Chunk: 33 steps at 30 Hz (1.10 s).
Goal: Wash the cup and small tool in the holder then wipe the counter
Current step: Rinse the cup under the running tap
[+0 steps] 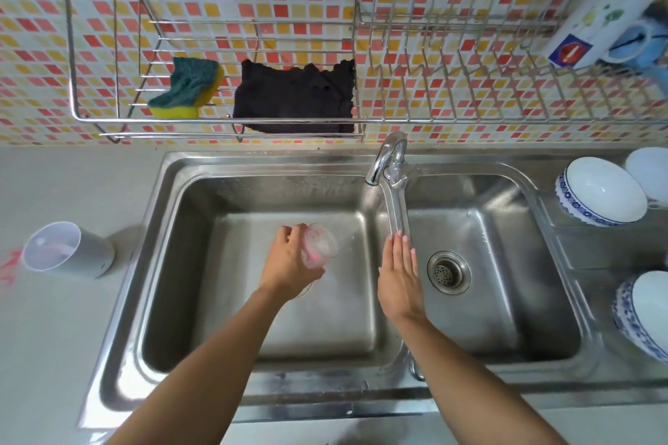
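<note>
Two steel basins point(188, 264), brushed and water-streaked, sunk into a pale matte surface point(65, 336). Left hand point(289, 264) over the left basin, fingers wrapped round a small clear plastic cup point(320, 246) with pink markings, tipped on its side, blurred. Right hand point(399, 282) flat and open, fingers together, fingertips touching the tip of the chrome faucet lever point(395, 206) above the divider. Grey cylindrical holder point(68, 251) on the surface left of the sink, white inside, contents too hazy to tell. Wire rack point(217, 119) on the orange, red and yellow mosaic wall: green-and-yellow sponge point(188, 90), shaggy dark cloth point(294, 101) beside it. White carton point(596, 25) at far right of the rack with leaf pictures and a blue-and-red label, writing unreadable. Glossy white bowls point(600, 191) with blue patterned rims on the drainboard at right.
</note>
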### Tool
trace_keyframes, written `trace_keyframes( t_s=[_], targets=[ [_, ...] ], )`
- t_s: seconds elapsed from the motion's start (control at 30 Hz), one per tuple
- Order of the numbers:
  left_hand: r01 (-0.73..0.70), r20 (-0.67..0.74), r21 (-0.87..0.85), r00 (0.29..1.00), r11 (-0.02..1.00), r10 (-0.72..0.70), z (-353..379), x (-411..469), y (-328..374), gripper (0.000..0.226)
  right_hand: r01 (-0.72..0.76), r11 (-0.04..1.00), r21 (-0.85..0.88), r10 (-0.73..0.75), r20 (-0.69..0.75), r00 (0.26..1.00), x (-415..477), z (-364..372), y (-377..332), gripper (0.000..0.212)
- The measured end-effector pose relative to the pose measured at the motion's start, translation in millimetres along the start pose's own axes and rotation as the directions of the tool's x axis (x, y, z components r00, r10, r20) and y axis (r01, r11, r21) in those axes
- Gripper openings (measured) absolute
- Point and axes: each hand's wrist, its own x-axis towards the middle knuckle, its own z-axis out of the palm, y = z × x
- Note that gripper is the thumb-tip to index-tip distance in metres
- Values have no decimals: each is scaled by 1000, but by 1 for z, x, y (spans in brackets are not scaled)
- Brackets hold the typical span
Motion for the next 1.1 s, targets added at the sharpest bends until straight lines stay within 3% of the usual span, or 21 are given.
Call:
trace_keyframes(
  t_s=[0.2, 0.37, 0.63, 0.87, 1.1],
  targets=[
    [-33, 68, 332, 998, 943, 11, 3, -3, -18, 74, -7, 998, -67, 11, 49, 999, 1, 2, -2, 77],
    [-82, 79, 491, 996, 867, 49, 3, -3, -25, 73, -14, 996, -87, 18, 54, 998, 0, 3, -3, 74],
    [-149, 99, 628, 989, 763, 112, -4, -1, -26, 72, -10, 993, -116, 18, 65, 998, -2, 1, -2, 69],
    [-224, 130, 838, 968, 498, 215, -11, -8, -21, 74, -18, 994, -105, 27, 86, 996, -1, 1, 0, 73],
    [-220, 74, 847, 950, 483, 304, -20, -25, -24, 70, -16, 996, -84, 26, 130, 991, -1, 0, 3, 74]
  ],
)
